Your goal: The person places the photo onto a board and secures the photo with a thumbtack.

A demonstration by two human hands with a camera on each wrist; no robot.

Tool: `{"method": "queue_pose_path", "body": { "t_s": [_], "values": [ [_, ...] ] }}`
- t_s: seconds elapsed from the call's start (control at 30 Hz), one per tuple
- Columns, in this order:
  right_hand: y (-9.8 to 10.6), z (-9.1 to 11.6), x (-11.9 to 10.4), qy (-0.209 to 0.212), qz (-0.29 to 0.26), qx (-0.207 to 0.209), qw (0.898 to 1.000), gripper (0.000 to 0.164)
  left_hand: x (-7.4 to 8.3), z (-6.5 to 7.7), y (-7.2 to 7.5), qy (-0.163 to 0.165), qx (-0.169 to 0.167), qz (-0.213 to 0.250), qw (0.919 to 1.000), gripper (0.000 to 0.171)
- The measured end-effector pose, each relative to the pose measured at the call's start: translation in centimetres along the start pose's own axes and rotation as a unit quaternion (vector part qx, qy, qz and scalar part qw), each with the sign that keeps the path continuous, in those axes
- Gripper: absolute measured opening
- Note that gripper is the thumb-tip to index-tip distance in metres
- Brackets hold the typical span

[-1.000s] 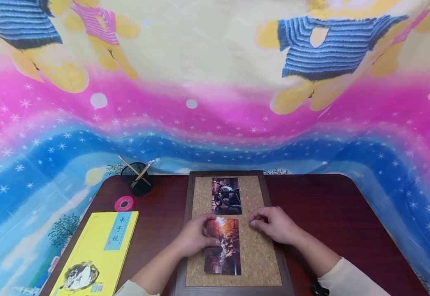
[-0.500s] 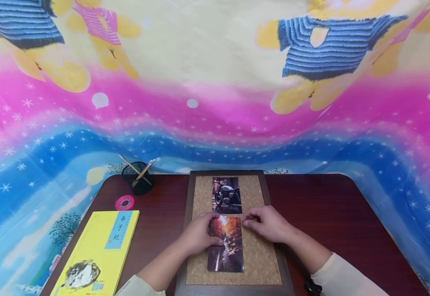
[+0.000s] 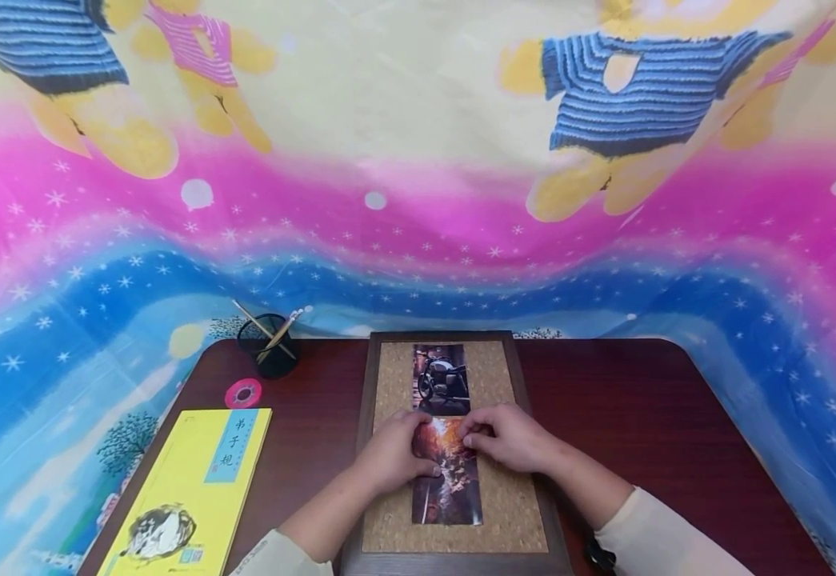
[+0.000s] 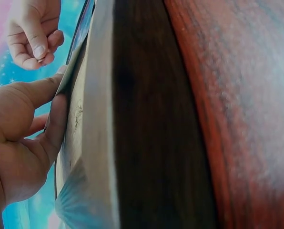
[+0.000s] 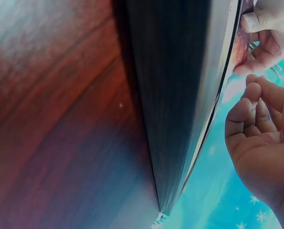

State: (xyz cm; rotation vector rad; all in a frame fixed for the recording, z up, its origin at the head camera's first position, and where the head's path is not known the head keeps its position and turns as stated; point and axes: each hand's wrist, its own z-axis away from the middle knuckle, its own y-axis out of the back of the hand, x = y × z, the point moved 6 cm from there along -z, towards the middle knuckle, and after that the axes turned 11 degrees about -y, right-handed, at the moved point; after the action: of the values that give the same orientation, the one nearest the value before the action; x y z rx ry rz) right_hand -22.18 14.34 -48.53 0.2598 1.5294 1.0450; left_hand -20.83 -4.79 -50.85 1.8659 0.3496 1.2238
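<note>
A corkboard (image 3: 511, 512) with a dark wooden frame lies on the table. On its upper part is a motorcycle photo (image 3: 442, 382); directly below is a photo of a stream among orange trees (image 3: 454, 500). My left hand (image 3: 394, 452) pinches the left edge of this lower photo between thumb and fingers; in the left wrist view the photo's edge (image 4: 68, 71) is lifted off the cork. Over the photo's upper right corner, my right hand (image 3: 507, 436) has thumb and index fingertips together. A tiny pin-like thing shows at those fingertips in the left wrist view, too small to identify surely.
Left of the board lie a yellow book (image 3: 194, 488) and a pink tape roll (image 3: 243, 393). Behind them stands a black mesh pen cup (image 3: 274, 356) with several sticks. A black object (image 3: 600, 554) is by the right sleeve. A patterned curtain (image 3: 418, 240) surrounds the table (image 3: 619, 400).
My left hand has shifted the lower photo right and slightly up, nearer the motorcycle photo. My right hand has moved left, from beside the photo to over its upper right corner.
</note>
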Motion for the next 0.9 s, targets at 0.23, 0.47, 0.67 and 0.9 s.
{"method": "queue_pose_path", "body": {
  "t_s": [0.23, 0.47, 0.67, 0.9],
  "values": [
    [-0.4, -0.7, 0.1, 0.004, 0.008, -0.009, 1.0, 0.008, -0.2, 0.1, -0.2, 0.009, 0.006, -0.005, 0.9999, 0.078],
    [-0.3, -1.8, -0.1, -0.004, 0.029, -0.01, 1.0, 0.008, -0.4, 0.1, -0.4, 0.022, -0.001, 0.004, 0.9998, 0.079],
    [-0.1, -2.7, -0.2, -0.006, 0.047, -0.009, 0.999, 0.01, -0.3, 0.1, -0.4, 0.031, -0.005, 0.005, 0.9995, 0.077],
    [-0.3, -3.7, -0.5, -0.019, 0.038, -0.021, 0.999, 0.01, -0.2, 0.1, -0.3, 0.032, -0.009, 0.006, 0.9994, 0.077]
  ]
}}
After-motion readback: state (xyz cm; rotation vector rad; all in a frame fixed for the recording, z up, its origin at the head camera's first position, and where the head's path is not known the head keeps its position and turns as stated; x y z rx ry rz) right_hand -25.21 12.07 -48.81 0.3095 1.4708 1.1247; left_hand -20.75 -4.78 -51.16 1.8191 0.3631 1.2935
